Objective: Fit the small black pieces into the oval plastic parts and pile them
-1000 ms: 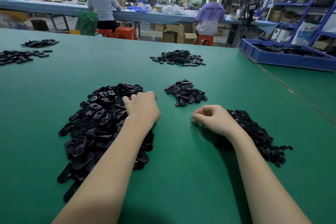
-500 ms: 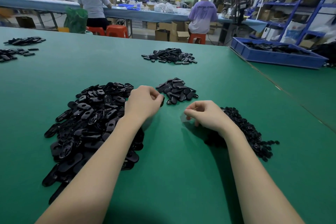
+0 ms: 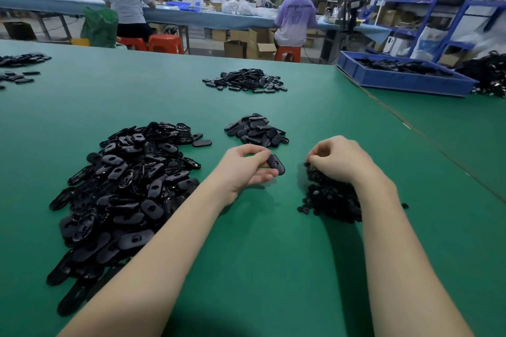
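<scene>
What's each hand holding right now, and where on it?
The left hand pinches one oval plastic part by its near end. The right hand curls its fingertips over the pile of small black pieces; whether it holds one cannot be told.

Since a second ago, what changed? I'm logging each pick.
The left hand left the big heap of black oval plastic parts and now holds one oval part. The right hand moved onto the pile of small black pieces. The heaps stayed put.
</scene>
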Demonstrator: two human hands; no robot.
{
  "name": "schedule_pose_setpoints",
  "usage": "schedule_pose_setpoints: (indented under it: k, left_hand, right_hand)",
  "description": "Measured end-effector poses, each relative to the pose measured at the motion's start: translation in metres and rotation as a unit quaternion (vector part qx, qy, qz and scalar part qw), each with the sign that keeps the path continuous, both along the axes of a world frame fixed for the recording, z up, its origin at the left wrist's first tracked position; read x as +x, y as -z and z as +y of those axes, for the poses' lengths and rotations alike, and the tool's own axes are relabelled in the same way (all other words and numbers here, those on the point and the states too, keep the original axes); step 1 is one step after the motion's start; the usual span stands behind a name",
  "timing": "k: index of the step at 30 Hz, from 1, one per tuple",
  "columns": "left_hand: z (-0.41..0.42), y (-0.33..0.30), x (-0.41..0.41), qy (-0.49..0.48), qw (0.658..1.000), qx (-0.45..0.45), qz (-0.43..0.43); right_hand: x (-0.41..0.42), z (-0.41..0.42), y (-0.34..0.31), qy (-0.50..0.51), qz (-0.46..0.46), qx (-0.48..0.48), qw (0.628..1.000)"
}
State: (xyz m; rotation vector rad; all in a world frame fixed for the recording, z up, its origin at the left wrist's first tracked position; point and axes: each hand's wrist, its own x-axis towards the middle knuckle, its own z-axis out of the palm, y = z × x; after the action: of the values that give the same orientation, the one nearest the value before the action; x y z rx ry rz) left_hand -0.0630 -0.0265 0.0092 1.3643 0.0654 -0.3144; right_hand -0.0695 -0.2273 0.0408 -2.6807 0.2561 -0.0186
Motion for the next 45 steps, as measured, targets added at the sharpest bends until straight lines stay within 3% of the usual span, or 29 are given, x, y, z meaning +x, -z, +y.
schedule_pose_setpoints:
  k: [7, 30, 37, 45]
  left_hand:
    - [-0.003, 0.005, -0.001, 0.01, 0.999, 0.029, -0.014]
    - [-0.002, 0.007, 0.003, -0.001, 1.0, -0.027, 0.009]
    - [0.005, 0.008, 0.008, -0.009, 1.0, -0.026, -0.003]
    - [0.013, 0.006, 0.011, -0.007, 0.998, -0.057, 0.007]
  right_hand:
    - [-0.003, 0.0, 0.003, 0.037, 0.045, -0.047, 0.997]
    - [-0.003, 0.004, 0.013, 0.065, -0.014, 0.037, 0.997]
    - [0.001, 0.022, 0.012, 0.013, -0.086, 0.291, 0.953]
    - [0.003, 0.04, 0.019, -0.046, -0.036, 0.381, 0.923]
